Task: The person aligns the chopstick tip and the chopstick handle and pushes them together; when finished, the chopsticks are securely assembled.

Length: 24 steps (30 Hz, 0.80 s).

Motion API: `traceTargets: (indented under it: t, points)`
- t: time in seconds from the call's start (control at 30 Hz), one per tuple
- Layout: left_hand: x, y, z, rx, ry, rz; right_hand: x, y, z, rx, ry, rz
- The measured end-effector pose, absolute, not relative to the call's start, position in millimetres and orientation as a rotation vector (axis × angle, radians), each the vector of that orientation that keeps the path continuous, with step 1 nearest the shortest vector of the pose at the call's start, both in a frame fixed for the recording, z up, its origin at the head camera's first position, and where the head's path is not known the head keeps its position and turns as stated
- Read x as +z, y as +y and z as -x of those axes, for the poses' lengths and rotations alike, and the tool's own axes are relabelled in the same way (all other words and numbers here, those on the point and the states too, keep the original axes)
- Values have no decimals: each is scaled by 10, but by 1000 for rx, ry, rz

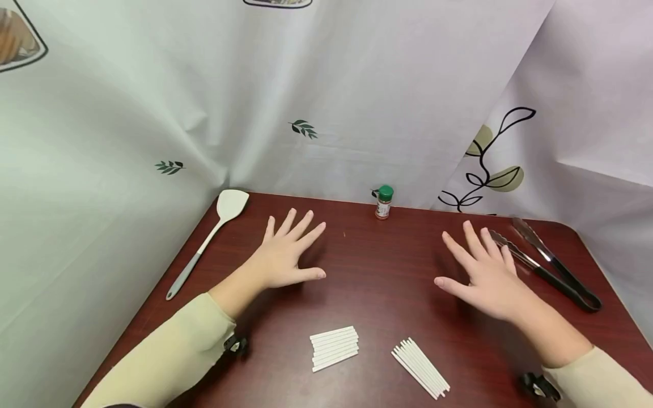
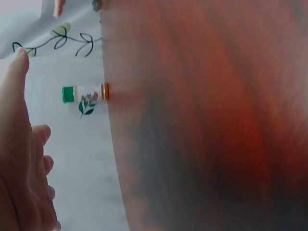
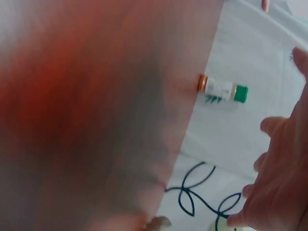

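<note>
Both hands hover above a dark red wooden table with fingers spread, holding nothing. In the head view my left hand point(image 1: 285, 255) is left of centre, nearest to a white spatula point(image 1: 206, 241) with a grey handle. My right hand point(image 1: 487, 277) is on the right, partly covering metal tongs point(image 1: 553, 272) with black handles. A small spice jar point(image 1: 384, 203) with a green cap stands upright at the back edge. Towards the front lie two bundles of short white sticks: the left bundle point(image 1: 334, 348) nearly sideways, the right bundle point(image 1: 420, 368) slanted.
A pale cloth backdrop point(image 1: 357, 102) with leaf prints hangs behind the table and along its sides. The table's point(image 1: 377, 272) back edge meets this cloth. Dark straps point(image 1: 538, 387) with small devices sit at both wrists.
</note>
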<state>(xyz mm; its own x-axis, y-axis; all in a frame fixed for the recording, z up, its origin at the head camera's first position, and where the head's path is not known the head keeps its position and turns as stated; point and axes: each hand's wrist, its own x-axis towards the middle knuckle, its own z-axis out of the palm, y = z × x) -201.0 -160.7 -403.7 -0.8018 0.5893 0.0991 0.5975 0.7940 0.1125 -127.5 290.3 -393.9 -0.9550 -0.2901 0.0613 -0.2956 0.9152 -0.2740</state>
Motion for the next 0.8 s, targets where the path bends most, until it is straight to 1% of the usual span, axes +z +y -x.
traceTargets:
  t: [0.3, 0.57, 0.8]
  points:
    - [-4265, -1600, 1935, -329, -2912, 959, -4225, 2863, 1171, 531, -3004, -375]
    - [-4421, -1621, 1848, -483, -2863, 944, -4370, 2859, 1111, 587, -2940, -384]
    - [-4538, -1602, 1763, -668, -2838, 955, -4493, 2792, 990, 640, -2863, -397]
